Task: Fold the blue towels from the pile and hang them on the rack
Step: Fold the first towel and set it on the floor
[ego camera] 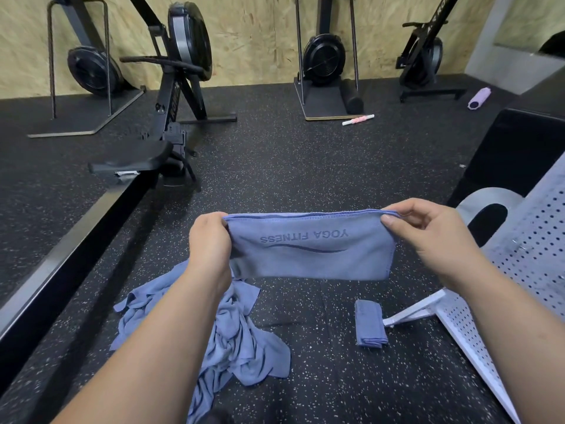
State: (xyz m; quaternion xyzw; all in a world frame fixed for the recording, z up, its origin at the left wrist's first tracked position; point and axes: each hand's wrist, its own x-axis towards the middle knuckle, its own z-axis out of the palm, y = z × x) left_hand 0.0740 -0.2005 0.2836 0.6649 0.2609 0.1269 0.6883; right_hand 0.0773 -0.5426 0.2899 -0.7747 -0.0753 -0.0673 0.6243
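Observation:
I hold a folded blue towel (312,249) stretched flat in the air in front of me, its print "YOGA FITNESS" upside down. My left hand (209,240) grips its left top corner and my right hand (428,228) pinches its right top corner. Below on the floor lies a crumpled pile of blue towels (232,338), partly hidden by my left forearm. A small folded blue towel (370,324) lies on the floor to the right of the pile. The white perforated metal rack (526,240) stands at the right edge.
A rowing machine (171,117) with its long rail (61,255) runs along the left. Other black gym machines stand against the wooden back wall. A pink-and-white roller stick (357,119), a purple foam roller (479,98) and a black box (516,148) lie further back on the speckled rubber floor.

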